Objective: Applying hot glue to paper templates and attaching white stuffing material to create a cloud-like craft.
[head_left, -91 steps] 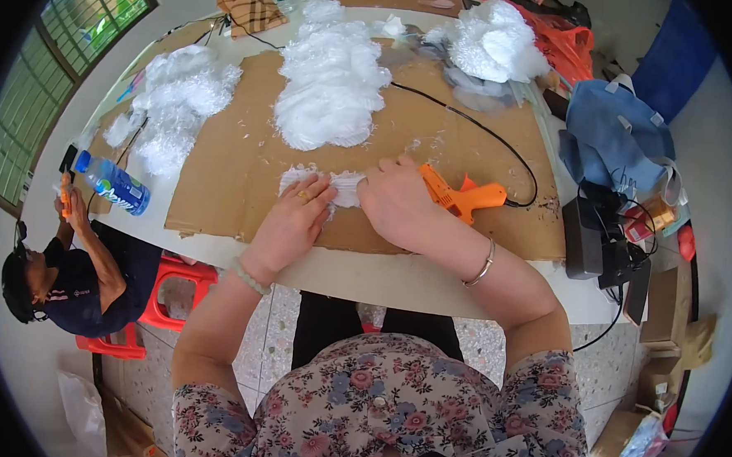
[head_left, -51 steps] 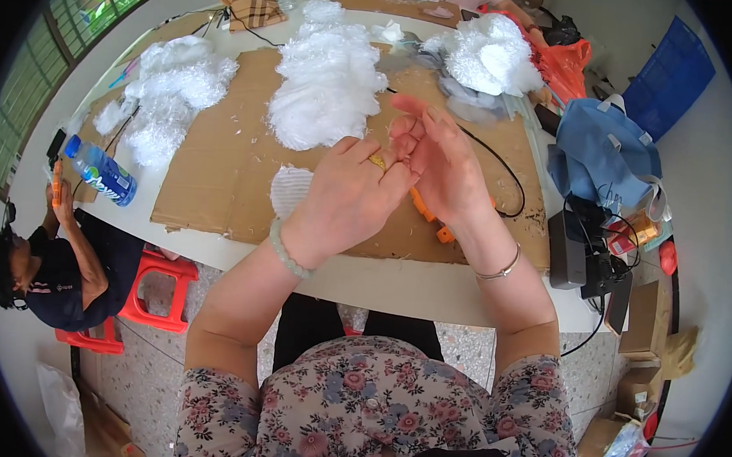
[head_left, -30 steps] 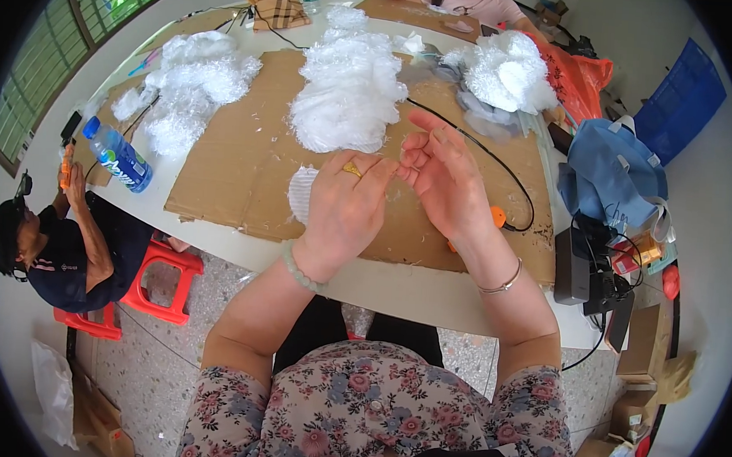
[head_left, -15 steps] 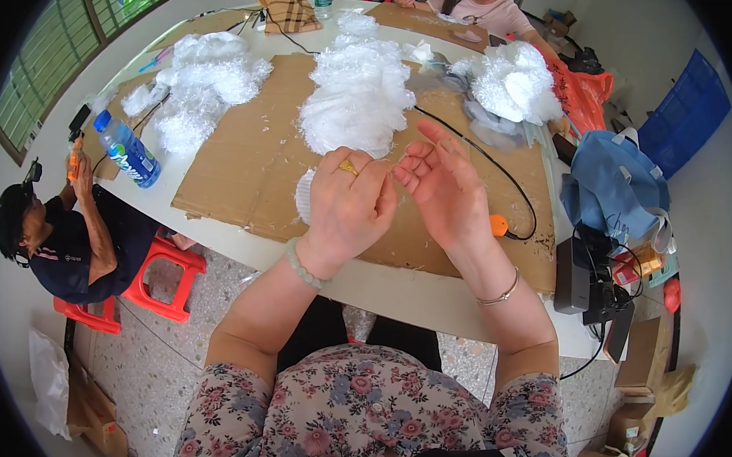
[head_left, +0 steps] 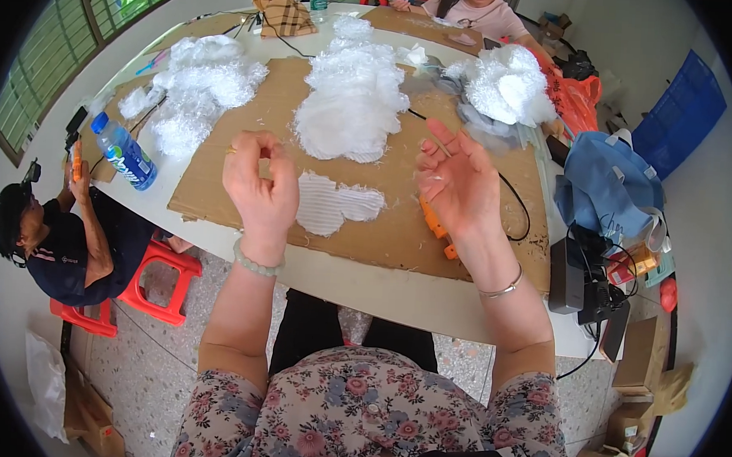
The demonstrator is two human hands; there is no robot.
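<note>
My left hand (head_left: 261, 182) is raised over the cardboard, fingers curled to the thumb in a pinch; whatever it may hold is too small to make out. My right hand (head_left: 463, 184) is held up at its right, palm showing, fingers loosely bent and apart, with a tiny white scrap on it. Between and below the hands a white ribbed fabric piece (head_left: 338, 204) lies flat on the cardboard sheet (head_left: 212, 158). Beyond it is a long heap of white fuzzy fabric pieces (head_left: 349, 112). Beside my right wrist an orange tool (head_left: 434, 220) lies on the cardboard, partly hidden.
More white fluffy heaps lie at left (head_left: 196, 83) and right (head_left: 510, 87). A blue bottle (head_left: 124, 151) stands at the table's left edge, a blue bag (head_left: 608, 187) at the right. A black cord (head_left: 517, 195) crosses the cardboard. Co-workers sit at left and across the table.
My hands were close together over the cardboard and have moved apart, the left one to the left. The ribbed fabric piece and more of the orange tool have come into sight.
</note>
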